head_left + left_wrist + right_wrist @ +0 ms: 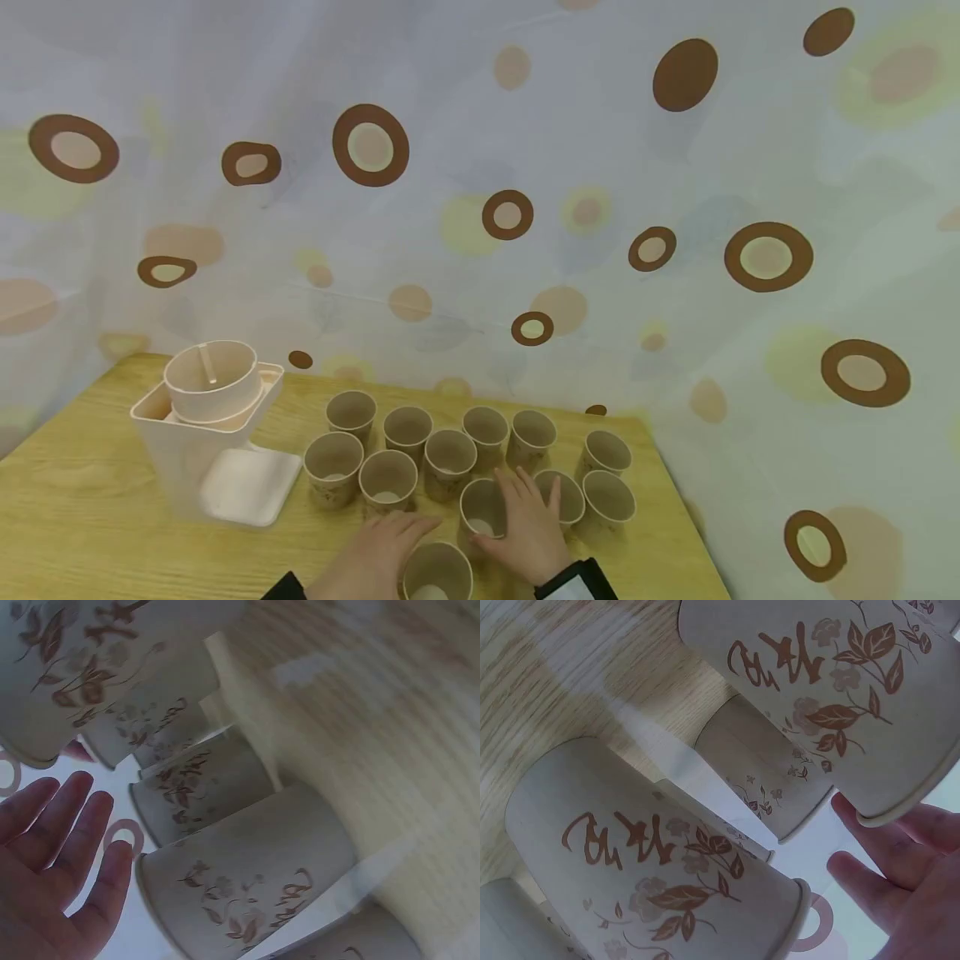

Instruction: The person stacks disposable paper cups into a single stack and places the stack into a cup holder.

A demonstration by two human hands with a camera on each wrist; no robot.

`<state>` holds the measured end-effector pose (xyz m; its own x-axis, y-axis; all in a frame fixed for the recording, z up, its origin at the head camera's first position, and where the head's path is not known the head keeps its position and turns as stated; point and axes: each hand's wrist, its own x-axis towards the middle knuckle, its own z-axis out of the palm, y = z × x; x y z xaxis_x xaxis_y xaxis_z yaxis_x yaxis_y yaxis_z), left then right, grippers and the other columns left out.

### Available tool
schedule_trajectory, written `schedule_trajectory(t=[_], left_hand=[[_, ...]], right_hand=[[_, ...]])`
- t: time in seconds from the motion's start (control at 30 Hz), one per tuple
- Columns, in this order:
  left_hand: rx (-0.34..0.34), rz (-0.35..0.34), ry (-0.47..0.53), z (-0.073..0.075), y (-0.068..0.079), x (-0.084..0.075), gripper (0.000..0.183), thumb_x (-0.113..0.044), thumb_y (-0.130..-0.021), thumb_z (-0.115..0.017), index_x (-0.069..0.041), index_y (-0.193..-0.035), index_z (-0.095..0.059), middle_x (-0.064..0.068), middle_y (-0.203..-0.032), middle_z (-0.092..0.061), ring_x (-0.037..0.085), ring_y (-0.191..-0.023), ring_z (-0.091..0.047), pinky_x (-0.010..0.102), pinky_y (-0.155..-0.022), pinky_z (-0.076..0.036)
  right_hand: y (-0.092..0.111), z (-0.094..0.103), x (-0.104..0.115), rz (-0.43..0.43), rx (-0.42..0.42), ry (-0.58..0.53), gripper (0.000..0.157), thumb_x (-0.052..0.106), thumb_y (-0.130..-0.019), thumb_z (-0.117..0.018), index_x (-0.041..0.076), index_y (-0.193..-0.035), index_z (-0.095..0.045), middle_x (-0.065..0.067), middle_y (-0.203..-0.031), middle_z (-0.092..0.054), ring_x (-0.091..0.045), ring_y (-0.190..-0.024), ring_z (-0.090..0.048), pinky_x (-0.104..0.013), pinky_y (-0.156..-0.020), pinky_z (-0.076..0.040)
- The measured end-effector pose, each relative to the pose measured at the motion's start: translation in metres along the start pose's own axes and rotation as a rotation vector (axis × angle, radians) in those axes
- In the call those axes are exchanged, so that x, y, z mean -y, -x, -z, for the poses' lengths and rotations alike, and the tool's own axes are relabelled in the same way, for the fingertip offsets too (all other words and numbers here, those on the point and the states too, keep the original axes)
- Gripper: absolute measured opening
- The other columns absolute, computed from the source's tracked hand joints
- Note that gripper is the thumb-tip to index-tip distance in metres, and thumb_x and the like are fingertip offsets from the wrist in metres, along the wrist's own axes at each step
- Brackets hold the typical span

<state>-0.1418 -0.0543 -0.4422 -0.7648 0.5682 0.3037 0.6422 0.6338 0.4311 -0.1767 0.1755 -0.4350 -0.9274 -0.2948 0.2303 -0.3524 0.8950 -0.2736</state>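
Note:
In the head view my left hand (375, 557) reaches beside and behind the nearest paper cup (438, 573). Its fingers look extended and spread in the left wrist view, near the cups' rims. My right hand (528, 533) has its thumb and index finger spread beside another paper cup (480, 521), close to its right side; contact is unclear. A further finger lies over the edge of the cup (566, 500) on its right. In the right wrist view the fingers (885, 892) look fairly straight, partly hidden behind a cup (825, 697). Brown flowers and writing decorate the cups.
Several more upright cups (387, 479) stand in loose rows on the wooden table (67, 508). To the left is a pale plastic container (176, 467) with a round cup-like part (212, 404) on top. A spotted cloth (450, 267) hangs behind the table.

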Motion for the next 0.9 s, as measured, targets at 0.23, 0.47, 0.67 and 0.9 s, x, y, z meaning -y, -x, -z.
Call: schedule_trajectory(t=[0.23, 0.47, 0.67, 0.9], left_hand=[[0.057, 0.021, -0.076, -0.020, 0.001, 0.001, 0.083, -0.069, -0.075, -0.054, -0.005, -0.128, -0.055, 0.009, -0.121, -0.065, 0.025, -0.109, -0.057, 0.046, -0.088, -0.050], [0.032, 0.109, 0.081, -0.033, -0.003, 0.000, 0.077, -0.054, -0.069, -0.071, -0.001, -0.122, -0.056, 0.013, -0.117, -0.065, 0.030, -0.108, -0.057, 0.049, -0.088, -0.050], [0.022, 0.219, 0.364, -0.042, -0.006, -0.003, 0.083, -0.036, -0.065, -0.081, 0.008, -0.127, -0.047, 0.022, -0.119, -0.059, 0.036, -0.101, -0.058, 0.053, -0.084, -0.052], [-0.031, 0.335, 0.567, -0.047, -0.013, -0.005, 0.085, -0.037, -0.063, -0.082, 0.004, -0.125, -0.040, 0.019, -0.111, -0.060, 0.029, -0.092, -0.060, 0.048, -0.076, -0.053]], right_hand=[[0.002, -0.002, -0.002, 0.022, -0.044, 0.002, 0.082, 0.048, -0.066, -0.074, -0.003, -0.128, -0.053, -0.023, -0.127, -0.059, -0.040, -0.124, -0.046, -0.076, -0.102, -0.012], [0.001, 0.001, -0.001, 0.038, -0.100, -0.034, 0.078, 0.044, -0.066, -0.076, 0.000, -0.127, -0.054, -0.020, -0.123, -0.062, -0.039, -0.123, -0.047, -0.074, -0.104, -0.010], [0.002, 0.016, 0.002, 0.082, -0.196, -0.062, 0.076, 0.039, -0.063, -0.078, -0.002, -0.123, -0.055, -0.019, -0.117, -0.064, -0.036, -0.112, -0.054, -0.072, -0.103, -0.018], [0.000, 0.028, -0.003, 0.075, -0.241, -0.107, 0.078, 0.030, -0.064, -0.081, -0.004, -0.127, -0.051, -0.020, -0.117, -0.064, -0.035, -0.107, -0.058, -0.066, -0.106, -0.023]])
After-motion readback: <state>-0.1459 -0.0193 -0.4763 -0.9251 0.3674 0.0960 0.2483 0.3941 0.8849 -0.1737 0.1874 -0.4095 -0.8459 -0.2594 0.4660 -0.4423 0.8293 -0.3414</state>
